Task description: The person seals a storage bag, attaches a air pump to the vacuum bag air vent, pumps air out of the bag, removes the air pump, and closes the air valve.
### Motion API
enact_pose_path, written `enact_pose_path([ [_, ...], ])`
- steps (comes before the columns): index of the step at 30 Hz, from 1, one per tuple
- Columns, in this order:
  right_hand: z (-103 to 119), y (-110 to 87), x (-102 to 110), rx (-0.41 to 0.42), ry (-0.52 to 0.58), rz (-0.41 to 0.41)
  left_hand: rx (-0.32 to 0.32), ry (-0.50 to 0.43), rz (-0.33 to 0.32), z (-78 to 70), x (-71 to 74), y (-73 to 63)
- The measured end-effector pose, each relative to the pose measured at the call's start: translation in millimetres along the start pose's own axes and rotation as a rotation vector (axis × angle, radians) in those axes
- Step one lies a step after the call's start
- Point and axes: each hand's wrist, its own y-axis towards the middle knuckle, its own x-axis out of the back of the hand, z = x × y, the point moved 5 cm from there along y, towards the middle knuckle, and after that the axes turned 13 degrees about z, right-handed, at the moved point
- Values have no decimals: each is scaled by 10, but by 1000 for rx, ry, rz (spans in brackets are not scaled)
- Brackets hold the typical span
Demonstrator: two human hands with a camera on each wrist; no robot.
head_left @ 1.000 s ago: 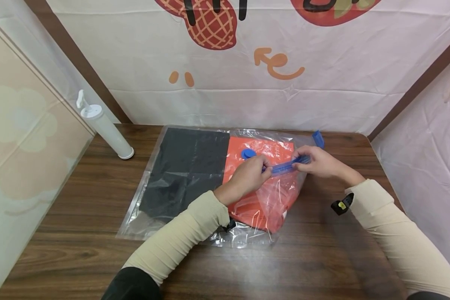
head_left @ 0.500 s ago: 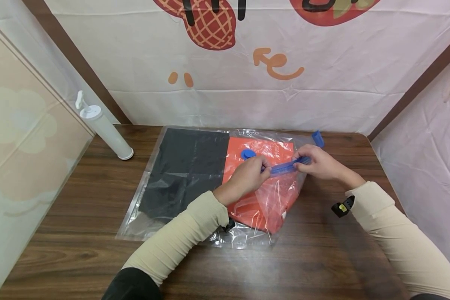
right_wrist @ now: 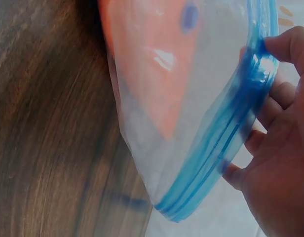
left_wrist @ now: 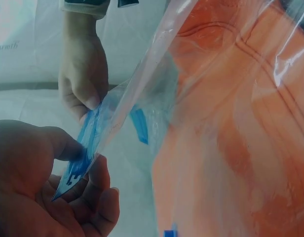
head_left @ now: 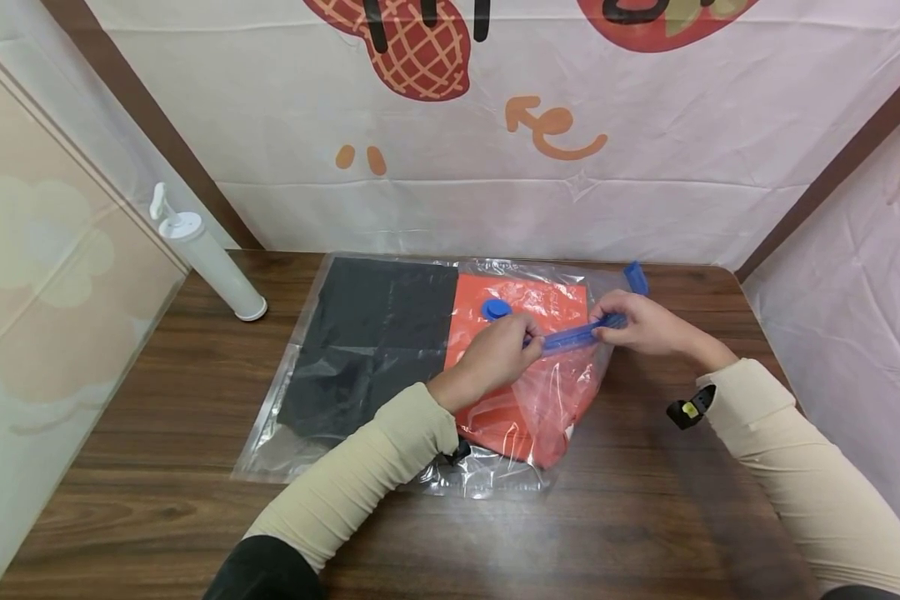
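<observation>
A clear vacuum storage bag [head_left: 264, 454] lies on the table, with folded dark grey cloth [head_left: 378, 342] and orange cloth [head_left: 513, 429] inside. Its round blue valve cap [head_left: 496, 309] sits over the orange part. Raised at the bag's right side is the blue zip strip [head_left: 567, 340]. My left hand [head_left: 495, 354] pinches the strip's near end between thumb and fingers, as the left wrist view confirms. Farther right, my right hand [head_left: 645, 327] pinches the same strip, thumb on one face and fingers behind. A blue piece [head_left: 636, 277] shows at the bag's far right corner.
A white hand pump [head_left: 217, 267] stands upright at the back left of the wooden table [head_left: 157, 400]. Printed cloth walls [head_left: 450, 217] rise directly behind the table and at both sides.
My right hand has shifted slightly to the right along the blue zip strip, still pinching it. My left hand keeps its hold in nearly the same place, and the bag lies as before.
</observation>
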Motion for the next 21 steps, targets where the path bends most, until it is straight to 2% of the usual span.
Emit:
enact_pose_path([
  [3,29,5,-13,18,12,-20,1,3,15,-6,15,5],
  [5,32,9,-22,15,29,-21,16,27,54,-34,21,39],
  [11,40,14,-23,27,44,-17,68,155,177,-192,7,270],
  [16,74,50,-37,65,1,-21,96,207,202,-214,33,353],
  [21,123,72,-79,124,-86,-47,109,222,175,-189,42,372],
])
